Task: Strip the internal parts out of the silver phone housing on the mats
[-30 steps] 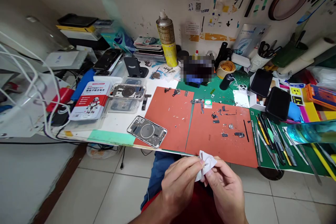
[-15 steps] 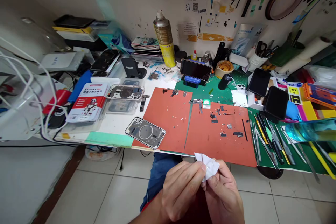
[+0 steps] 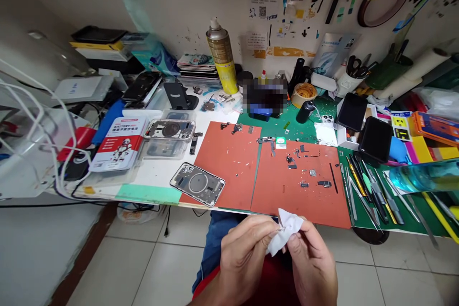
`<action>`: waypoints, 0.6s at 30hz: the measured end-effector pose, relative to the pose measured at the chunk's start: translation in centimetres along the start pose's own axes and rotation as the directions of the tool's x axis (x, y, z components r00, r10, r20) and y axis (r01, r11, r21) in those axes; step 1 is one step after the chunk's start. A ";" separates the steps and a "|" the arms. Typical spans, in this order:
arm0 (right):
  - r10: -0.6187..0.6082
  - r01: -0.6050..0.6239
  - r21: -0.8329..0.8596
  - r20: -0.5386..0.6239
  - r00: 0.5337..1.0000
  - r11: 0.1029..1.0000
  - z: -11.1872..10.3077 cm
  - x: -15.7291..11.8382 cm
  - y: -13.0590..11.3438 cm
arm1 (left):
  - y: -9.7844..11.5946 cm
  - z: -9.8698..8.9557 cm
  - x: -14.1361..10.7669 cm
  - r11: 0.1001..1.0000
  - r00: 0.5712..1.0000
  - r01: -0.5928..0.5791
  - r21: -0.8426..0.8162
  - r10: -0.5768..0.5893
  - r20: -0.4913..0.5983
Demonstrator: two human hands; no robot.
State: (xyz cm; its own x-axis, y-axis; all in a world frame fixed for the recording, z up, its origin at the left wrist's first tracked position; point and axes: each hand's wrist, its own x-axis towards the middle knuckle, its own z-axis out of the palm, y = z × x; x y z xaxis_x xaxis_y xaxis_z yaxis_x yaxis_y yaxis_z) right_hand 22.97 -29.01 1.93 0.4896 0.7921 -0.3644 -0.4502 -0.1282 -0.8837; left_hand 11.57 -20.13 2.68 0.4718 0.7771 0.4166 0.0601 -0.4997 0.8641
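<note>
Off the front edge of the table, above a denim-clad knee: a crumpled white wipe, pinched in a narrow grip between left hand and right hand, fingertips of both closed on it. Nearest on the table, side by side, an orange-red silicone mat and a second such mat, both scattered with tiny phone parts. Across the near left corner of the first mat, a phone rear housing. Right of the mats, tweezers and screwdrivers on a green cutting mat.
</note>
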 end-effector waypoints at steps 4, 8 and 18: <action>-0.024 0.005 -0.134 -0.143 0.989 0.991 0.9 -0.6 -0.8 | -0.1 0.1 -0.1 0.998 0.998 -0.064 0.023 0.064 0.017; 0.034 -0.040 -0.106 -0.064 0.997 0.994 0.4 -0.5 -1.0 | -0.2 0.2 -0.2 0.990 0.992 -0.123 0.066 0.121 0.027; -0.017 0.018 -0.016 0.041 0.999 1.000 -0.2 0.7 0.0 | -0.4 -0.3 0.4 0.969 0.978 -0.208 0.134 0.202 0.055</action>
State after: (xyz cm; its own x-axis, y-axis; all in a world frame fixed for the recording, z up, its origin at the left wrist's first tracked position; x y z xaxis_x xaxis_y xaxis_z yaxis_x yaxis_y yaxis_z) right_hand 23.42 -28.57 1.64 0.4660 0.8182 -0.3367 -0.4293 -0.1236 -0.8946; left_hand 11.49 -19.51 2.61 0.5217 0.6376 0.5668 0.0778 -0.6972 0.7127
